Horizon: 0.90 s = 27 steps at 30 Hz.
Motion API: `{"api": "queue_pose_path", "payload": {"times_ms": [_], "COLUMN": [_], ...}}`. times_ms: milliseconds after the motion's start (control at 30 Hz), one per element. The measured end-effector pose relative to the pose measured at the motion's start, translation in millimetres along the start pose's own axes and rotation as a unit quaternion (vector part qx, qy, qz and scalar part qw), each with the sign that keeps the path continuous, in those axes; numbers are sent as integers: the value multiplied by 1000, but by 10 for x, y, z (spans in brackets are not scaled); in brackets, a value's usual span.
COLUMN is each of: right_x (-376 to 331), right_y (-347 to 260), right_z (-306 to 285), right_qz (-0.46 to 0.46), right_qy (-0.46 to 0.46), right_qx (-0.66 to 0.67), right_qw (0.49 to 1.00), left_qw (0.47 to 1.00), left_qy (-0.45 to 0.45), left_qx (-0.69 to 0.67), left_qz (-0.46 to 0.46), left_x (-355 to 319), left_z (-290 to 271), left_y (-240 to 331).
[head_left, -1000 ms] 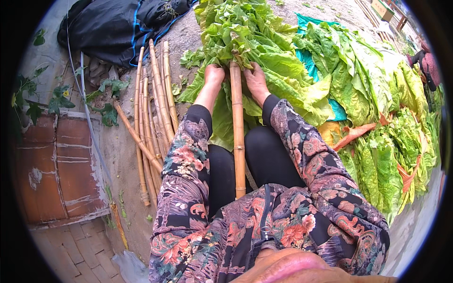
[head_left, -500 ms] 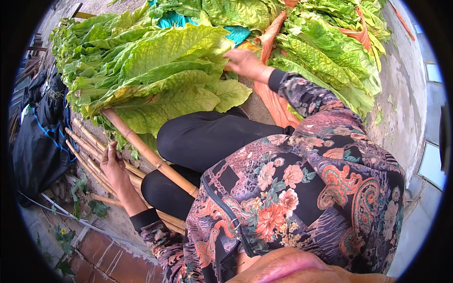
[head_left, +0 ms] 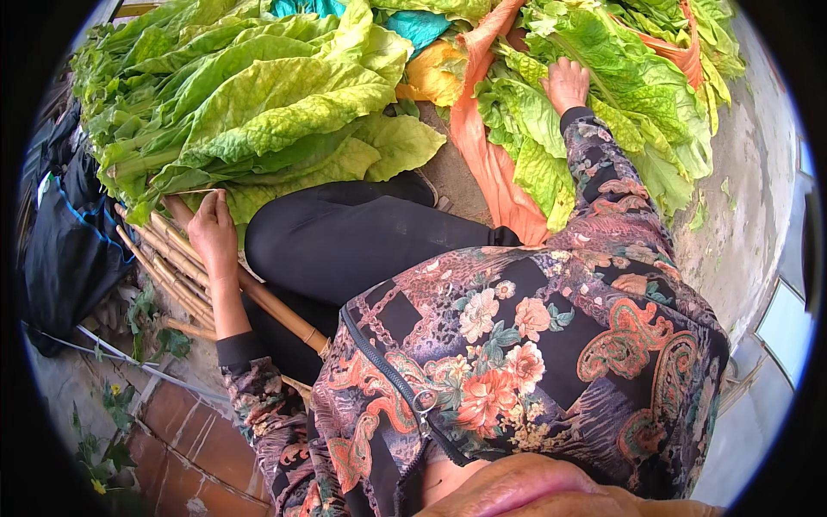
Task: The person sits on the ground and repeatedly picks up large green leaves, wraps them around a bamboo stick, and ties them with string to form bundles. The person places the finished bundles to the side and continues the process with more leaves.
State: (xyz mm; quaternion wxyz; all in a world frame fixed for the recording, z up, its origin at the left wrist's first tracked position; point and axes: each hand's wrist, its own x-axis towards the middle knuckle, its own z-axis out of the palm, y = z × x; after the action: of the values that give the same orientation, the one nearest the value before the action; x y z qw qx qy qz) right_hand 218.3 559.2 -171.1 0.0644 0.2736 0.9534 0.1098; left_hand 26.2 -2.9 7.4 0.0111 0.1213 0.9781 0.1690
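Note:
My left hand (head_left: 214,228) is closed in a pinch on a thin string (head_left: 191,191), beside a bamboo pole (head_left: 284,312). The pole slants from my lap up under a thick row of broad yellow-green leaves (head_left: 284,108), which look like tobacco; its far end is hidden by them. Over on the right, my right hand (head_left: 566,84) rests on another heap of such leaves (head_left: 603,73), fingers a little apart and bent at the leaf surface. I cannot make out anything held in it.
Several more bamboo poles (head_left: 177,267) lie at my left, near a black bag (head_left: 73,250) with blue cord. An orange cloth strip (head_left: 482,151) runs between the leaf heaps. Teal cloth (head_left: 418,30) shows behind, and a wall (head_left: 758,172) stands at the right.
My right hand has moved right, from the edge of the left leaf row to the right heap. My left hand has risen closer to the leaves, and the view has shifted slightly.

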Motion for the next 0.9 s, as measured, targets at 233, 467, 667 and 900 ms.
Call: {"api": "queue_pose_path", "payload": {"times_ms": [233,467,667,900], "right_x": [144,-670,-498,-463], "right_y": [-417,-837,-696,-529], "right_z": [150,731,618,391], "right_qz": [51,-68,-40,-30], "right_qy": [-191,-33,-20,-13], "right_qx": [89,12,22,77], "right_qw": [976,997,999,996], "left_qw": [999,999,996,994], "left_qy": [28,3,24,12], "left_qx": [-18,-51,-82,-102], "left_qz": [30,-15,2,-30], "left_x": [31,59,10,37], "left_z": [-86,-94,-80,-109], "left_y": [-266,-213,-318,-320]}}
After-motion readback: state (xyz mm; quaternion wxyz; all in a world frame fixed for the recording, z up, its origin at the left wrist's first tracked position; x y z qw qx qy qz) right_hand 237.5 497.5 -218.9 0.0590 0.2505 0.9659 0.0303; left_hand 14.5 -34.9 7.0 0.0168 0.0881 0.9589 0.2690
